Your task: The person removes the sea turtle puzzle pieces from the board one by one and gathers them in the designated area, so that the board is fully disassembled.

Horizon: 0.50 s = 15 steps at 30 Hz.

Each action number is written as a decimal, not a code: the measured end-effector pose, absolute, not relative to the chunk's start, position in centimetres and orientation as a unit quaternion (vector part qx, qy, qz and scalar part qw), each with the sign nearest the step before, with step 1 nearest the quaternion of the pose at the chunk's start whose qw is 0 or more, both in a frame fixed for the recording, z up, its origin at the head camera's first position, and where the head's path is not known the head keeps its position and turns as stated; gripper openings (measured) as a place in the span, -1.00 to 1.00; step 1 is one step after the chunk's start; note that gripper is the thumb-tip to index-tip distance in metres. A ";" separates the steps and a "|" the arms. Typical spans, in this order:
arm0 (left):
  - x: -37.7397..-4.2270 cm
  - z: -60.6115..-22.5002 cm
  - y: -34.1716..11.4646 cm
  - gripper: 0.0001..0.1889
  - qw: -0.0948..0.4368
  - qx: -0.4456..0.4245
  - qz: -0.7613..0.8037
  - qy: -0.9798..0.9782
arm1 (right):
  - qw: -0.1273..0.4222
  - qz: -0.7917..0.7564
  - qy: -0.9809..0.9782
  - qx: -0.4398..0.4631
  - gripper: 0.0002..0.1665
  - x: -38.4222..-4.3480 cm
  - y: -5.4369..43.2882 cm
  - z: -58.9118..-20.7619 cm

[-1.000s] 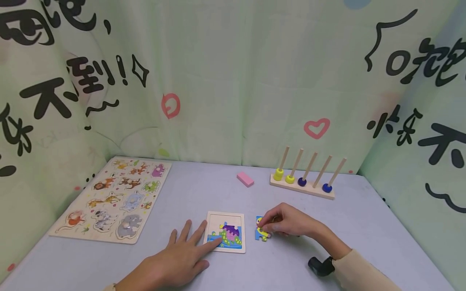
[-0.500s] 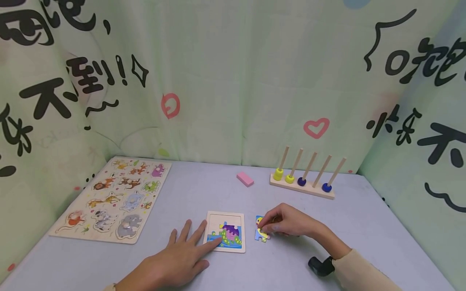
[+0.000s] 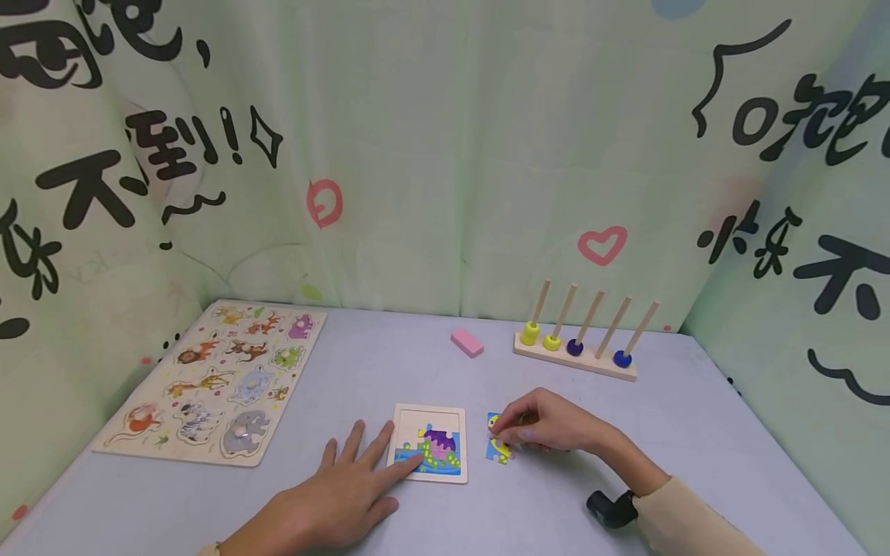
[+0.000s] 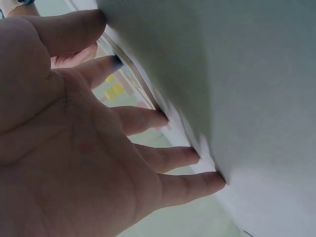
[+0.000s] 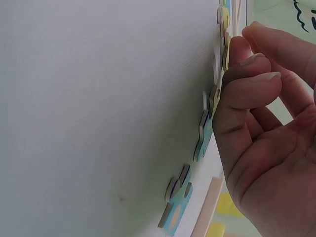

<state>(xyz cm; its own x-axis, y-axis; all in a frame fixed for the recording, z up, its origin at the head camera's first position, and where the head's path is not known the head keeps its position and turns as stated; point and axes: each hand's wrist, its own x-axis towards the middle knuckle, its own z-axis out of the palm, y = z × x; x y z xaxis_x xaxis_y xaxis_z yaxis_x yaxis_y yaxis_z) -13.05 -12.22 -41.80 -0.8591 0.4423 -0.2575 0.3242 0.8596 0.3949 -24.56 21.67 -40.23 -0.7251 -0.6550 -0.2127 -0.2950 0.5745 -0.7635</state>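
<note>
My left hand [image 3: 344, 486] lies with its fingers spread. Its index fingertip rests on the lower left of a small wooden puzzle tray [image 3: 452, 412], where purple, green and blue pieces [image 3: 439, 448] fill the lower part. To the right of the tray, my right hand [image 3: 552, 421] has curled fingers and pinches a yellow-and-blue jigsaw piece [image 3: 498, 449] low over the table; the fingers hide part of it. Seen from the right wrist, blue-edged pieces [image 5: 203, 133] lie at the fingertips, and another loose piece [image 5: 177, 202] is nearer the camera.
A large animal puzzle board [image 3: 267, 398] lies at the left. Behind the tray is a pink block [image 3: 467, 343]. A wooden peg stand [image 3: 612, 368] with yellow and blue rings stands at the back right, before a printed curtain [image 3: 403, 154].
The jigsaw piece under the right fingers has turned and shifted slightly. The left hand keeps its place on the tray.
</note>
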 end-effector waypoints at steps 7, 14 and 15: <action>-13.0 -41.9 -12.2 -0.40 0.165 0.202 0.169 0.950 | 0.240 -0.359 0.854 -0.290 -0.84 -24.7 21.5 -40.5; -13.0 -41.8 -12.3 -0.40 0.170 0.203 0.167 0.950 | 0.244 -0.362 0.851 -0.293 -0.79 -24.7 22.0 -40.6; -13.0 -41.8 -12.3 -0.40 0.171 0.202 0.167 0.950 | 0.246 -0.364 0.850 -0.291 -0.77 -24.7 22.0 -40.6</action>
<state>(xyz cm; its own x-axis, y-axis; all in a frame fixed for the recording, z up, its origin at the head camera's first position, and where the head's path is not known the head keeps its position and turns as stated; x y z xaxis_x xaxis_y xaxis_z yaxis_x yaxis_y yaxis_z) -13.05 -12.29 -41.81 -0.8600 0.4412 -0.2565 0.3276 0.8626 0.3855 -24.71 22.02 -40.58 -0.7097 -0.6738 -0.2057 -0.3164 0.5657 -0.7615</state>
